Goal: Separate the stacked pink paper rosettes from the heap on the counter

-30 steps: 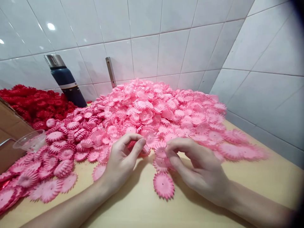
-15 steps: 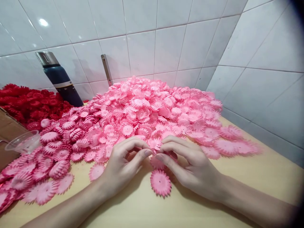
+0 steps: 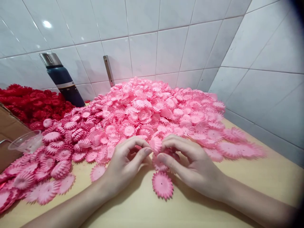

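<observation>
Between my two hands, above the table, is a pink fringed flower disc (image 3: 155,144) with a notched edge, turned so its curved side shows. My left hand (image 3: 129,166) has thumb and forefinger pinched at the disc's left edge. From the other side, my right hand (image 3: 193,166) grips it with curled fingers and thumb; its far fingertips are partly hidden. Just below the fingers, another pink disc (image 3: 162,185) with a small centre hole lies flat on the table, partly overlapping one more under my right thumb.
A large heap of pink discs (image 3: 142,107) rises behind my hands and spreads left. Red petal pieces (image 3: 40,104) are piled at far left beside a dark blue bottle (image 3: 64,82). A clear plastic cup (image 3: 26,142) and a cardboard box (image 3: 10,133) stand left. Tiled walls (image 3: 171,47) enclose the back.
The disc between my fingers has turned from nearly face-on to a more side-on view. Both hands stay almost in place, and the whole view has shifted slightly.
</observation>
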The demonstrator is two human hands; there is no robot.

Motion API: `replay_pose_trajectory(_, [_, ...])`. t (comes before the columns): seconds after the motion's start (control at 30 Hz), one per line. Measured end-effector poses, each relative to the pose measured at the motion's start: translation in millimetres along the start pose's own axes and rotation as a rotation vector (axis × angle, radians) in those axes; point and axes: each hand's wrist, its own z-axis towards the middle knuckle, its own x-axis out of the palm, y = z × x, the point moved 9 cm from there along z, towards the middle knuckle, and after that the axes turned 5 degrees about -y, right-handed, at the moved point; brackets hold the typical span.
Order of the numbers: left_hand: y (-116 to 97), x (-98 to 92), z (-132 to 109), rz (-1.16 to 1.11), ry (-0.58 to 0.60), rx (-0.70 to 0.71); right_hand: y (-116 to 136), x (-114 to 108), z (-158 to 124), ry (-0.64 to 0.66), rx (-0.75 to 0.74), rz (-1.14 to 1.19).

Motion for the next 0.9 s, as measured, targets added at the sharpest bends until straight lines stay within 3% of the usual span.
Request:
replay_pose_trajectory(0.17, [-5.7, 2.1, -1.5, 0.084, 0.018, 0.073, 3.0, 1.4, -1.6, 0.009, -0.055, -0.016])
replay_pose_trajectory(0.37, [2.6, -3.9, -2.4, -0.048, -0.061, -0.009, -3.1, -1.3, -0.9, -0.014, 0.016, 0.036])
replay_pose_trajectory(0.57, [15.3, -39.7, -0.9, -0.239, -0.464, -0.091, -30.3, -33.5, -4.9, -0.367, 0.246, 0.159])
replay_pose_trajectory(0.63, [17.3, -46.5, -0.5, -0.242, -0.529, -0.092, -39.1, -38.9, -7.6, -0.431, 0.317, 0.188])
replay_pose_trajectory(0.77, [17.5, -45.2, 0.7, -0.182, -0.513, -0.102, -39.8, -36.5, -7.2, -0.411, 0.325, 0.231])
replay_pose_trajectory(0.9, [0.4, -41.4, -0.7, -0.048, -0.478, 0.079, -27.9, -32.2, -5.2, -0.354, 0.226, 0.186])
